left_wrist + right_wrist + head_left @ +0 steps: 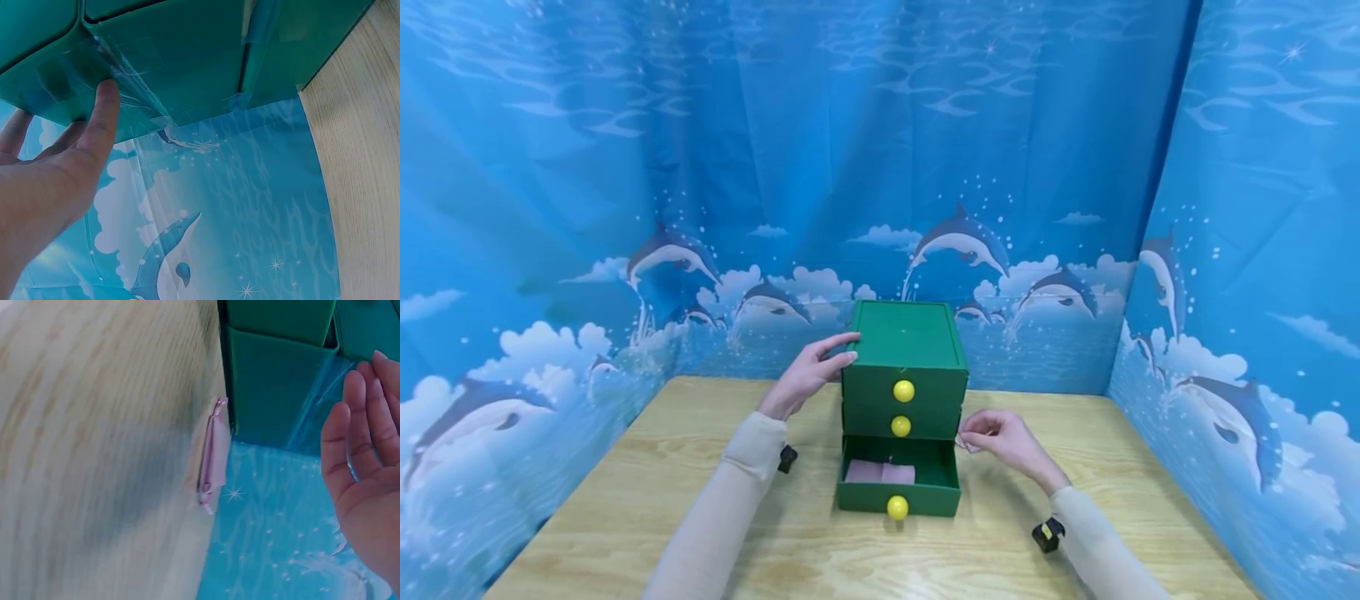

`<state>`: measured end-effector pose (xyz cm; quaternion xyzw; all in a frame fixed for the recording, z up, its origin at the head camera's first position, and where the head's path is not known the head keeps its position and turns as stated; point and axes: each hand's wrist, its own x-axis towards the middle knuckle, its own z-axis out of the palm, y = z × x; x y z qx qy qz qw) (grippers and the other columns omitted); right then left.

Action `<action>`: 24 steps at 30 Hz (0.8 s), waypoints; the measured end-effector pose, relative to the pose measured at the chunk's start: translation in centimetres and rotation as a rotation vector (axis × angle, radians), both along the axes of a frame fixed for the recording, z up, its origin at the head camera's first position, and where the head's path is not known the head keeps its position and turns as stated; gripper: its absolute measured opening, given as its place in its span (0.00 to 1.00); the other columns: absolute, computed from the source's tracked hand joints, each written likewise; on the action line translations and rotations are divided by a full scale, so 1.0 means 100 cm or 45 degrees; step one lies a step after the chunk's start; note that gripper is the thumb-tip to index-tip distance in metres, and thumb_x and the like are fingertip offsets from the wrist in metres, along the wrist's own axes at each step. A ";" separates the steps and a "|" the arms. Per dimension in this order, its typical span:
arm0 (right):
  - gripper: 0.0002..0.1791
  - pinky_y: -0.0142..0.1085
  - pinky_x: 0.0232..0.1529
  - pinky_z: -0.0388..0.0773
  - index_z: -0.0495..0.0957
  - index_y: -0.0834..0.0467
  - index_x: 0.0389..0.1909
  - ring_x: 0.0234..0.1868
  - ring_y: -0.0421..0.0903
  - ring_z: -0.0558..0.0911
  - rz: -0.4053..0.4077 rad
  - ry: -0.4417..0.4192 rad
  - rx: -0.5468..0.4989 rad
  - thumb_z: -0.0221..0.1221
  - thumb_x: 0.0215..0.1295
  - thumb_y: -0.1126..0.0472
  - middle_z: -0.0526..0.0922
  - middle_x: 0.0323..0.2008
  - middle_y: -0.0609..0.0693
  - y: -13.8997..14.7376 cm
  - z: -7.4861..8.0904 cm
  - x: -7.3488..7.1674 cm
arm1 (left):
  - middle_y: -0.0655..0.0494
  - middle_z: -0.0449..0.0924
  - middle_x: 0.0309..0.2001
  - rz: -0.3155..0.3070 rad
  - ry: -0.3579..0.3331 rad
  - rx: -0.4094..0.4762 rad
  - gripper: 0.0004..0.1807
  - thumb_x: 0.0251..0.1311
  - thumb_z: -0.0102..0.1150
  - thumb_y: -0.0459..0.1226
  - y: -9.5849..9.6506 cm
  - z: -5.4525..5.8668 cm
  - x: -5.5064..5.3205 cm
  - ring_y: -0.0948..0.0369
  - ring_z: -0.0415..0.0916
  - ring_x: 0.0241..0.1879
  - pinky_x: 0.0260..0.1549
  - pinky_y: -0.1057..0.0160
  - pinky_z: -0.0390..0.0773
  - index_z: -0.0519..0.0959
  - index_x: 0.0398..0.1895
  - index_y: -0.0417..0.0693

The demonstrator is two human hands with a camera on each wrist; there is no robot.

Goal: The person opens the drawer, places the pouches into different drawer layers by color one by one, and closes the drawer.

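Note:
A green drawer cabinet point(906, 337) with yellow round knobs stands on the table, its bottom drawer point(917, 500) pulled out. Inside that drawer lie flat pinkish pieces point(865, 472). My left hand point(808, 375) rests against the cabinet's upper left side, fingers extended; in the left wrist view a fingertip touches the taped green side. By the cabinet's lower right side is my right hand point(1003, 437), its fingers loosely bent and nothing seen held in the right wrist view. A small pink zippered pouch point(214, 453) sits on the table beside the cabinet, apart from that hand.
The light wooden table point(700, 467) carries the cabinet. Blue curtains point(820, 167) printed with dolphins hang behind it and on both sides. Clear tape point(128, 75) runs along the cabinet's side.

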<state>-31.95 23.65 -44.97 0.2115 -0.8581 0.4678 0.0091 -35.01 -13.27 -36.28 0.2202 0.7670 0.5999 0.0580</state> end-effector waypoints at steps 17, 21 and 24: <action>0.12 0.37 0.48 0.79 0.80 0.70 0.46 0.47 0.49 0.81 0.100 -0.089 0.095 0.61 0.64 0.67 0.82 0.47 0.67 0.031 -0.018 -0.026 | 0.55 0.54 0.76 0.006 0.009 -0.024 0.29 0.70 0.53 0.52 -0.001 -0.001 -0.001 0.48 0.60 0.71 0.64 0.42 0.68 0.64 0.73 0.63; 0.12 0.41 0.51 0.77 0.81 0.68 0.46 0.48 0.51 0.81 0.059 -0.043 0.134 0.62 0.62 0.69 0.83 0.47 0.66 0.035 -0.021 -0.032 | 0.55 0.53 0.77 0.004 0.014 -0.016 0.29 0.70 0.52 0.52 -0.001 -0.001 -0.002 0.48 0.60 0.71 0.65 0.42 0.67 0.64 0.73 0.63; 0.12 0.42 0.51 0.76 0.81 0.67 0.46 0.48 0.52 0.80 0.017 -0.061 0.154 0.61 0.62 0.69 0.83 0.48 0.64 0.037 -0.022 -0.035 | 0.55 0.53 0.77 0.005 0.012 -0.009 0.29 0.70 0.52 0.53 -0.001 -0.001 -0.001 0.48 0.59 0.72 0.65 0.42 0.67 0.64 0.73 0.64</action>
